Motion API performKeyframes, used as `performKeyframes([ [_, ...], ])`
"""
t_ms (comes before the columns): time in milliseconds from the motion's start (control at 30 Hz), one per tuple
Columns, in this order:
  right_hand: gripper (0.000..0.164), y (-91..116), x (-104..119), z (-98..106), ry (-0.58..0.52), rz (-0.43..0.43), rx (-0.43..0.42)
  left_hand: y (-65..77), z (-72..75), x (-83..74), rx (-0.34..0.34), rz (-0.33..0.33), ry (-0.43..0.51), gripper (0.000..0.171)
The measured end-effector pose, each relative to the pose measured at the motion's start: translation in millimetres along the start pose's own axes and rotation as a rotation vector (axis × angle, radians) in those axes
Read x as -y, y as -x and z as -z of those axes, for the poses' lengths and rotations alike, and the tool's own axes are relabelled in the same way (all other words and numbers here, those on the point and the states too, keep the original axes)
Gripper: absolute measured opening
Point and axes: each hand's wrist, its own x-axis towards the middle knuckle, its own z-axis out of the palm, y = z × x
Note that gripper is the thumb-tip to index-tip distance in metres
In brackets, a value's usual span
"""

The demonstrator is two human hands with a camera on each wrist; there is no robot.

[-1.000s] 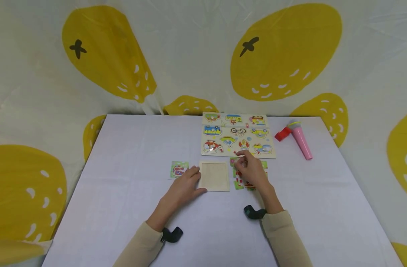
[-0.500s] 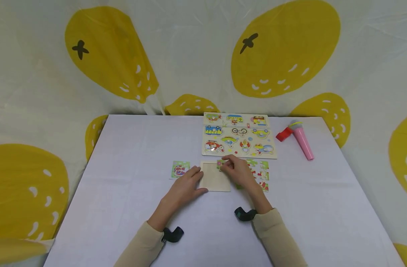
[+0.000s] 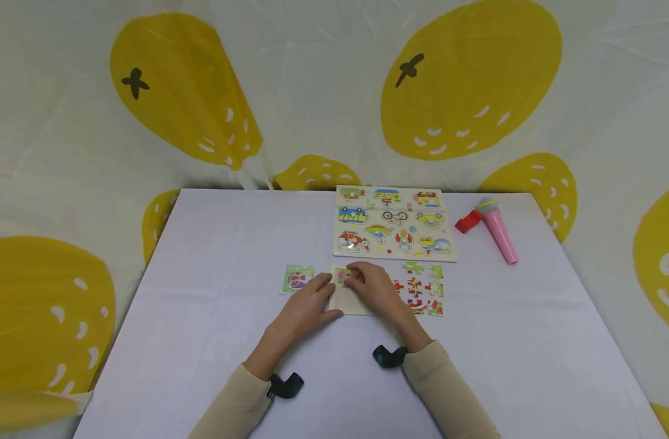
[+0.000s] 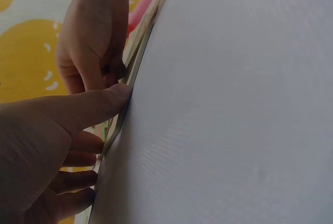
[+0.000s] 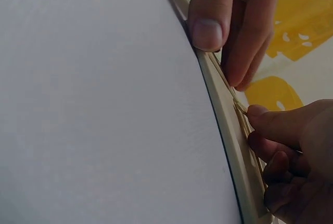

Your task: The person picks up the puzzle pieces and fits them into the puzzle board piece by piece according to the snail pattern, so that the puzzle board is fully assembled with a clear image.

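A small square wooden puzzle tray (image 3: 347,302) lies on the white table in the head view. My left hand (image 3: 305,306) rests along its left side, fingers fairly straight, thumb at the near left corner. With thumb and fingertips my right hand (image 3: 379,292) pinches a green puzzle piece (image 3: 341,275) with a pink spot, over the tray's far left corner; whether it touches the tray floor cannot be told. Several loose red and green puzzle pieces (image 3: 415,286) lie right of the tray, partly hidden by the right hand. The left wrist view shows the left thumb (image 4: 120,90) on the tray edge.
A green picture square (image 3: 297,278) lies left of the tray, partly behind the left hand. Behind stands a wooden vehicle puzzle board (image 3: 394,222). A pink toy microphone (image 3: 500,235) and a red object (image 3: 468,221) lie at the back right.
My right hand has moved left from the loose pieces to the tray, carrying the green puzzle piece over its far left corner. The left hand has stayed at the tray's left side.
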Motion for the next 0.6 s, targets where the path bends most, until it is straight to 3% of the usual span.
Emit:
performKeyframes([
  [200,0.037,-0.3,1.6,-3.1,0.055,0.045,-0.013,0.0,-0.3,-0.3,-0.007,-0.016,-0.007,0.058],
  [600,0.021,-2.2,2.5,-4.9,0.12,0.085,-0.028,-0.5,3.4,-1.6,0.008,-0.027,0.009,0.059],
])
